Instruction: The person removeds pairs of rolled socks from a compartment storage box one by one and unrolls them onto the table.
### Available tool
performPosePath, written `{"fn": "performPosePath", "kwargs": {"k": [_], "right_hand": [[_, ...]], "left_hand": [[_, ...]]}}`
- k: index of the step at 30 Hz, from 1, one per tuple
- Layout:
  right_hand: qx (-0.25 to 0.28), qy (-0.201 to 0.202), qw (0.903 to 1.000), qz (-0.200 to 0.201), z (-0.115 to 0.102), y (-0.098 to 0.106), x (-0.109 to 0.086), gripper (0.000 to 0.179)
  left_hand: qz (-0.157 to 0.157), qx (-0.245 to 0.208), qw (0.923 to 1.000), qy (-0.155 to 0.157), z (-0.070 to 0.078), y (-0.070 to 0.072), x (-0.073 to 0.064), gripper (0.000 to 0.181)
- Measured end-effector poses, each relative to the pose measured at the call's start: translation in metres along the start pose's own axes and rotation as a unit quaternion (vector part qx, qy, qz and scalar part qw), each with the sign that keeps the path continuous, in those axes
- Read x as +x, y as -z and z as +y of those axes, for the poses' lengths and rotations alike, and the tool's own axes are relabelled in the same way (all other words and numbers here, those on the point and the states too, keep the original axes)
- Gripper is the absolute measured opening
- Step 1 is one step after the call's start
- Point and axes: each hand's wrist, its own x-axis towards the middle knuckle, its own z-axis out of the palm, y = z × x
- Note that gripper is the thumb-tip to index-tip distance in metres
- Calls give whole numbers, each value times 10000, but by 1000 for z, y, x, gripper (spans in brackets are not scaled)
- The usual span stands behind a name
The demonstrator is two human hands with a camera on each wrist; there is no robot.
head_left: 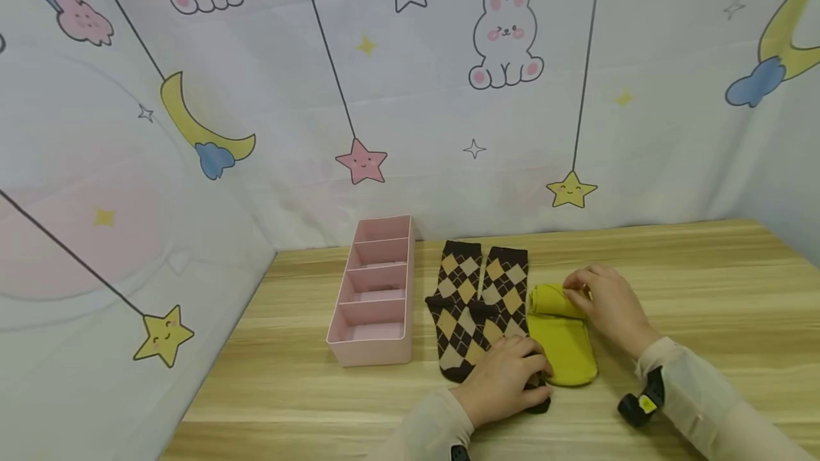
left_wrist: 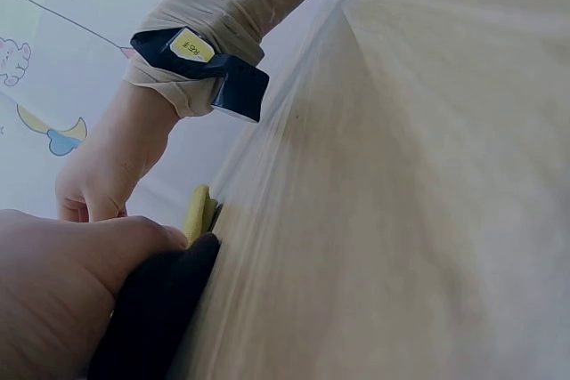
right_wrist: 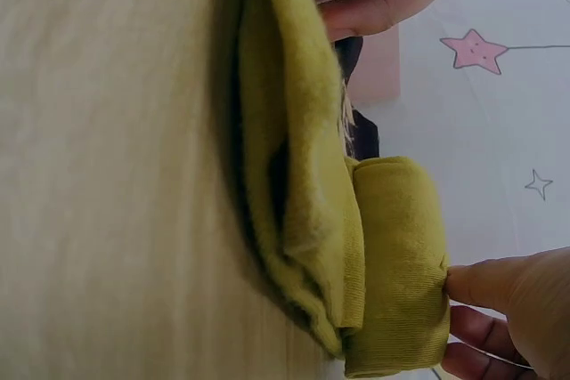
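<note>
A pair of brown, tan and cream argyle socks [head_left: 459,311] lies flat on the wooden table. Over the toe end of the right-hand one rests my left hand [head_left: 506,379], fingers loosely bent, with the dark toe [left_wrist: 160,309] beneath it in the left wrist view. Beside them, a yellow sock [head_left: 564,351] is partly rolled from its far end, its near part flat. My right hand [head_left: 608,301] pinches that yellow roll [right_wrist: 401,264] between thumb and fingers at its right side. The left fingertips are partly hidden in the left wrist view.
A pink divided organizer box [head_left: 373,354] stands left of the socks, its compartments in a row. Behind the wooden table [head_left: 288,383] hangs a white cloth backdrop [head_left: 435,112] printed with rabbits, stars and moons. A black wrist camera [head_left: 637,407] sits on the right wrist.
</note>
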Motion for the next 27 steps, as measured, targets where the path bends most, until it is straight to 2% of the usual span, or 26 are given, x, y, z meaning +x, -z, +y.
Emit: {"fn": "performPosePath", "kwargs": {"k": [16, 23, 27], "right_hand": [[220, 56, 9992, -339, 6, 0, 2, 19], [52, 74, 9978, -658, 9, -3, 1, 36], [-101, 148, 9968, -782, 9, -4, 0, 42]], "left_hand": [[-86, -159, 9998, 88, -1, -1, 1, 18], [-136, -54, 9998, 142, -2, -2, 1, 19], [-86, 26, 10000, 14, -1, -3, 1, 19]]}}
